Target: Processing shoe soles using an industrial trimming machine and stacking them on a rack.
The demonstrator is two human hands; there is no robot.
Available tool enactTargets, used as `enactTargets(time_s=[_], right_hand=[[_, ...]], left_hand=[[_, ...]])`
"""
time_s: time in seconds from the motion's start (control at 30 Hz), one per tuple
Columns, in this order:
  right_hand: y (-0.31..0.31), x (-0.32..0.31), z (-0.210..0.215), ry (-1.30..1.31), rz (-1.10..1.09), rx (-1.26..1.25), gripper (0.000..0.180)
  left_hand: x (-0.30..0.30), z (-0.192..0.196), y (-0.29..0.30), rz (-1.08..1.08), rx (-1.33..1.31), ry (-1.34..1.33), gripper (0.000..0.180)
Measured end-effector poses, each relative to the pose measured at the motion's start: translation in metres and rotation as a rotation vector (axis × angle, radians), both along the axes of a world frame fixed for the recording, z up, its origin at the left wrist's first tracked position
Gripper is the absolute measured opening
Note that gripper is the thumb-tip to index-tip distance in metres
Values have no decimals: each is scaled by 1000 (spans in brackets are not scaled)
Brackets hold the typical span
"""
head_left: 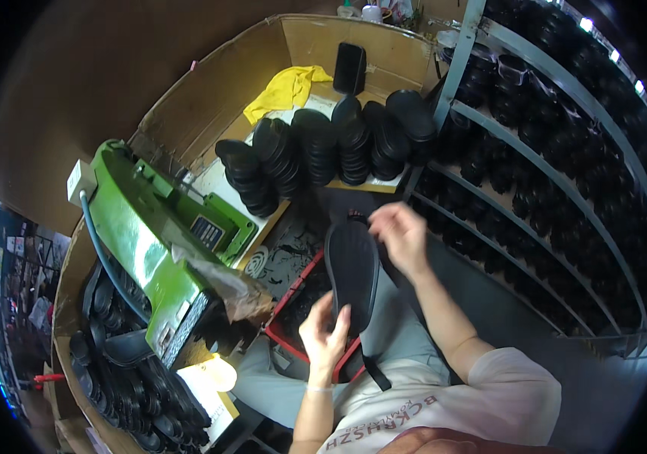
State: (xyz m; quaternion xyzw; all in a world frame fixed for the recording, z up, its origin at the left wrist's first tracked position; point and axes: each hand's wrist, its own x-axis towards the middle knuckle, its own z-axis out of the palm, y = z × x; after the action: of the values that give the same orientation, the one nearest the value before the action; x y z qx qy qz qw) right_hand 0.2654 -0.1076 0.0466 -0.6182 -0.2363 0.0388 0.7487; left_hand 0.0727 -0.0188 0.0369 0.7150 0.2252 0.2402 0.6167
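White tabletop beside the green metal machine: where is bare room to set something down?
Narrow patches of white tabletop show between green machine and black sole stacks, and between stacks and yellow cloth. Stacks crowd the near edge.

Two-line capital lettering [390,418] crosses the pale shirt [516,390], and the plate [205,231] on the green machine [130,227] is illegible.

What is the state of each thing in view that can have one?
Left hand: closed on the black sole
Black sole: held at its near end
Right hand: beside the sole's far end; contact unclear
Sole stacks: piled up side by side
Yellow cloth: crumpled
Red crate: dark material inside
Metal rack: loaded
Green machine: running or not, unclear
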Motion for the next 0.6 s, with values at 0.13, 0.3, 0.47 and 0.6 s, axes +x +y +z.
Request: enactTargets(time_s=[0.13, 0.3, 0.47, 0.6], right_hand=[[-22, 119, 35, -756, -604, -410, 15], [-26, 204, 21, -683, -650, -969, 45], [-31, 201, 23, -722, -653, -1034, 45], [-28, 194, 32, -670, -714, -1100, 45]], left_hand=[[115, 24, 4, 36, -39, -332, 34], [254, 54, 11, 99, 354, -242, 40], [317, 46, 6, 109, 561, -22, 37], [330, 40, -2, 108, 533, -19, 39]])
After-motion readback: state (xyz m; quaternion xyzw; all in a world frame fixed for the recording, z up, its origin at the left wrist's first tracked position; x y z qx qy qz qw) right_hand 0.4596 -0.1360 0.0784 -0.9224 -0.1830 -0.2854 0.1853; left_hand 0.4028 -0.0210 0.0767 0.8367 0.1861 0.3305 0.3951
